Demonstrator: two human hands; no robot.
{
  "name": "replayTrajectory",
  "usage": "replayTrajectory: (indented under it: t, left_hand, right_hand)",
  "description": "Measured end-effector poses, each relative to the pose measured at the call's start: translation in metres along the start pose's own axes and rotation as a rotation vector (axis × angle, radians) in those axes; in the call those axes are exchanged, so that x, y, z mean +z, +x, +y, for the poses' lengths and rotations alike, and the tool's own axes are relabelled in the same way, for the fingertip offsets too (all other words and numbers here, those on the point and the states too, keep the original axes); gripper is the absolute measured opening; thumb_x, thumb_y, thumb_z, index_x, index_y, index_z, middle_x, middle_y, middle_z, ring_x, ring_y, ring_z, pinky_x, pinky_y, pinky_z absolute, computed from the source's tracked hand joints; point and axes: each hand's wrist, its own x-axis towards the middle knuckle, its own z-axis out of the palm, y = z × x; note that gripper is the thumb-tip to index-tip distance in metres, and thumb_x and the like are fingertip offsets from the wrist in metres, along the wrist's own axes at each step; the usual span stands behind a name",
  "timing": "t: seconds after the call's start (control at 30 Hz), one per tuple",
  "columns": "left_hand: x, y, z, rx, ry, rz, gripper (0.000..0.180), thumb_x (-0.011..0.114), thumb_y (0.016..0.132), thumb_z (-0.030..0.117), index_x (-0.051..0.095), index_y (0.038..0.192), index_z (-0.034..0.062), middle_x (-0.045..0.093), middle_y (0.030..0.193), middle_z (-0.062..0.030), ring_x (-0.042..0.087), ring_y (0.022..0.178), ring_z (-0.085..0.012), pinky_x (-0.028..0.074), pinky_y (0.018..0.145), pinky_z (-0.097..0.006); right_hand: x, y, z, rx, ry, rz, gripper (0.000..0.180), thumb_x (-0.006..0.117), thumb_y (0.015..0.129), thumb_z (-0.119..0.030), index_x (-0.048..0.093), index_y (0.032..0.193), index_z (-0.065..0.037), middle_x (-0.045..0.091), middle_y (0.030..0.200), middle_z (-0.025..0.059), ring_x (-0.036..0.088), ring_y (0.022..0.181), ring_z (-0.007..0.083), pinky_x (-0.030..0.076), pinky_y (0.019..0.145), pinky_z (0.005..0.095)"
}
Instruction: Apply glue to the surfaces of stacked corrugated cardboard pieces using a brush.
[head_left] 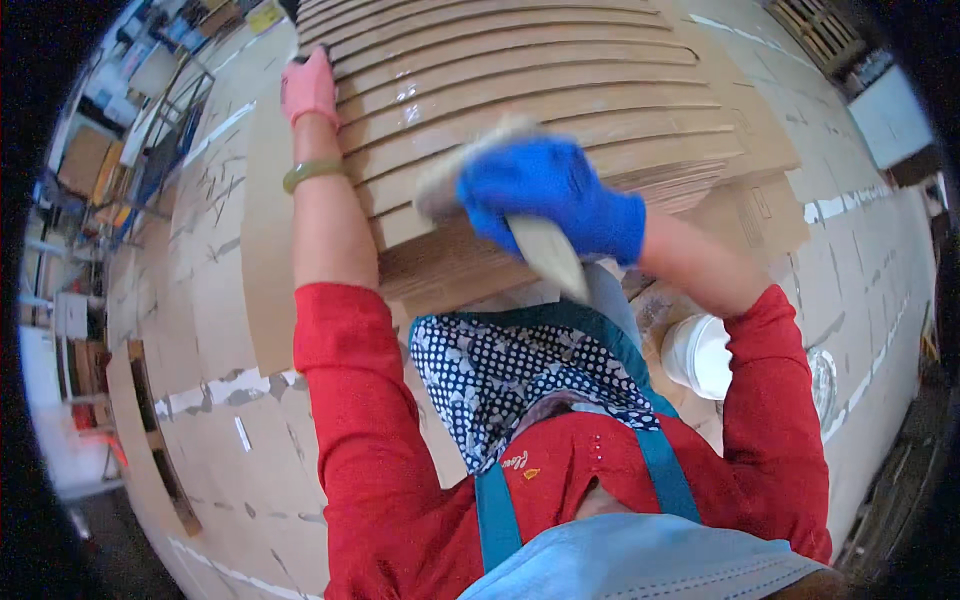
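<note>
A stack of brown cardboard sheets (530, 90), fanned so that their edges form long overlapping strips, lies in front of me. Wet, shiny patches show on the strips. My right hand (550, 195), in a blue glove, is closed around a wide brush (548, 258) with a pale handle. The brush head is smeared by motion and lies over the near part of the strips; whether it touches them I cannot tell. My left hand (310, 88), in a pink glove, grips the left edge of the stack farther away, its fingers partly hidden.
A white bucket (690, 355) with white contents stands by my right elbow, a clear round container (822, 385) beside it. Cardboard covers the floor (220, 330). Metal racks (150, 150) with boxes line the left; a wooden pallet (815, 35) lies at the far right.
</note>
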Motion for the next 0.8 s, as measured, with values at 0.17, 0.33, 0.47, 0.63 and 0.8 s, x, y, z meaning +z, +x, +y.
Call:
replayTrajectory:
  t: [0.17, 0.33, 0.47, 0.63, 0.8]
  left_hand:
    - [-0.011, 0.009, -0.028, 0.026, 0.006, 0.039, 0.052, 0.049, 0.076, 0.045, 0.062, 0.089, -0.0031, 0.064, 0.088, -0.0197, 0.060, 0.080, -0.0333, 0.044, 0.073, -0.039]
    - [-0.008, -0.011, 0.005, -0.007, -0.045, 0.004, 0.049, 0.051, 0.076, 0.044, 0.062, 0.086, -0.0025, 0.062, 0.078, -0.0162, 0.058, 0.069, -0.0294, 0.044, 0.064, -0.038]
    - [0.006, -0.004, 0.002, 0.025, -0.132, 0.022, 0.047, 0.053, 0.077, 0.043, 0.062, 0.084, -0.0028, 0.061, 0.074, -0.0144, 0.056, 0.064, -0.0261, 0.044, 0.060, -0.037]
    - [0.000, 0.011, -0.021, 0.116, -0.210, 0.042, 0.042, 0.055, 0.079, 0.037, 0.061, 0.084, -0.0042, 0.060, 0.072, -0.0123, 0.053, 0.063, -0.0220, 0.042, 0.060, -0.035]
    - [0.000, -0.012, 0.007, 0.044, -0.058, 0.042, 0.037, 0.055, 0.082, 0.031, 0.061, 0.086, -0.0054, 0.059, 0.072, -0.0091, 0.049, 0.065, -0.0183, 0.040, 0.061, -0.034]
  right_hand:
    - [-0.036, -0.045, -0.012, -0.070, 0.137, 0.178, 0.005, 0.060, 0.079, -0.011, 0.063, 0.079, -0.007, 0.061, 0.075, 0.0063, 0.059, 0.069, 0.0162, 0.047, 0.060, 0.0289]
    - [-0.146, 0.013, 0.090, -0.064, -0.284, 0.583, 0.019, 0.060, 0.084, -0.020, 0.066, 0.089, -0.003, 0.061, 0.076, -0.0022, 0.051, 0.064, 0.0050, 0.041, 0.054, 0.0200]
    - [-0.193, 0.034, 0.144, 0.469, -0.028, 0.549, 0.021, 0.058, 0.084, -0.025, 0.064, 0.075, -0.007, 0.057, 0.063, 0.0028, 0.055, 0.062, 0.0121, 0.045, 0.057, 0.0274]
    - [-0.160, -0.016, 0.145, 0.472, 0.143, 0.560, 0.022, 0.057, 0.086, -0.025, 0.065, 0.082, -0.005, 0.059, 0.070, 0.0013, 0.054, 0.066, 0.0092, 0.043, 0.058, 0.0248]
    - [-0.123, -0.121, 0.053, 0.419, 0.140, 0.491, 0.024, 0.054, 0.087, -0.024, 0.066, 0.087, -0.003, 0.061, 0.079, 0.0018, 0.054, 0.069, 0.0082, 0.041, 0.058, 0.0207]
